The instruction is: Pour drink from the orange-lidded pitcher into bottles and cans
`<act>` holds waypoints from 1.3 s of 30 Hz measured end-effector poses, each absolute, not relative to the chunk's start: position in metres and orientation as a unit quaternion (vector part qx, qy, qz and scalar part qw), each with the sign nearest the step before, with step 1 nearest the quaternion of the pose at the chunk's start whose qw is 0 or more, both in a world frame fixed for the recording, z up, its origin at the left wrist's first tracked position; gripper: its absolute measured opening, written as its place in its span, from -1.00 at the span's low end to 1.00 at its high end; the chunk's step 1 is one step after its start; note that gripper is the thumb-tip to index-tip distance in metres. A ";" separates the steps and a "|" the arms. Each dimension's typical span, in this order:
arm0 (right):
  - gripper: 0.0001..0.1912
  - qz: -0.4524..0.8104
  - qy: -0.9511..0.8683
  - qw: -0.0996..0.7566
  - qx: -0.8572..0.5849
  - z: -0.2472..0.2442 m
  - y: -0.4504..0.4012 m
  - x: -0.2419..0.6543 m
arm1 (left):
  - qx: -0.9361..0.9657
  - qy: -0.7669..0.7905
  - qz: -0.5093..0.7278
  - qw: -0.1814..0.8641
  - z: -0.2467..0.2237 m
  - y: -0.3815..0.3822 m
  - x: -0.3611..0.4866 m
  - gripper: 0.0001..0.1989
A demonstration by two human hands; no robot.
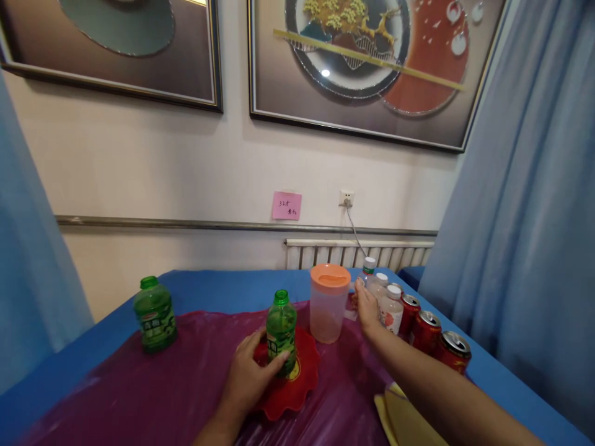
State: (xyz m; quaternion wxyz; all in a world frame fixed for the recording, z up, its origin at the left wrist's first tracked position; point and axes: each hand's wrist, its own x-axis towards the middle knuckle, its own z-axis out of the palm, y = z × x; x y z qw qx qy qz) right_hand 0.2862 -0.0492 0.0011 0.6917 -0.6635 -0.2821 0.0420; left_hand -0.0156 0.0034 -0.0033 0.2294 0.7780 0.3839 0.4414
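Observation:
My left hand [248, 370] is wrapped around the lower part of a green plastic drink bottle [281, 331], thumb across its front. That bottle is uncapped and stands upright over a red scalloped plate [283, 402]. Just right of it is a clear plastic pitcher [325, 314] with an orange lid. My right hand [367, 306] is between the pitcher and a row of white-capped bottles [391, 310]. Its fingers are mostly hidden, so whether they grip anything is unclear. Another open green bottle [155, 319] stands at the left.
Several red cans [453, 353] line the right side of the table, beside my right forearm. A folded yellow cloth [404, 418] lies beneath that forearm. Purple plastic sheeting [139, 396] covers part of the blue tablecloth [223, 288]. Blue curtains [520, 235] hang at both sides.

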 end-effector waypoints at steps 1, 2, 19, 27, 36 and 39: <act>-0.37 0.053 -0.291 0.688 -0.663 0.001 -0.052 0.287 | 0.778 0.382 0.441 0.233 -0.003 0.003 -0.016 -0.42; -0.38 0.064 -0.302 0.684 -0.661 0.002 -0.055 0.288 | 0.779 0.380 0.440 0.237 -0.002 0.003 -0.016 -0.42; -0.11 0.175 -0.578 0.572 -0.555 0.043 -0.112 0.152 | 0.818 0.285 0.437 0.242 -0.015 0.005 -0.013 -0.38; -0.37 0.194 -0.486 0.619 -0.585 0.042 -0.133 0.171 | 0.827 0.220 0.377 0.354 -0.006 -0.005 -0.010 -0.32; -0.45 -0.062 -0.344 0.531 -0.772 0.031 -0.190 0.310 | 0.824 0.263 0.428 0.263 -0.014 0.003 -0.005 -0.56; -0.49 -0.124 -0.324 0.469 -0.812 0.019 -0.194 0.333 | 0.829 0.258 0.435 0.238 -0.017 0.007 -0.004 -0.59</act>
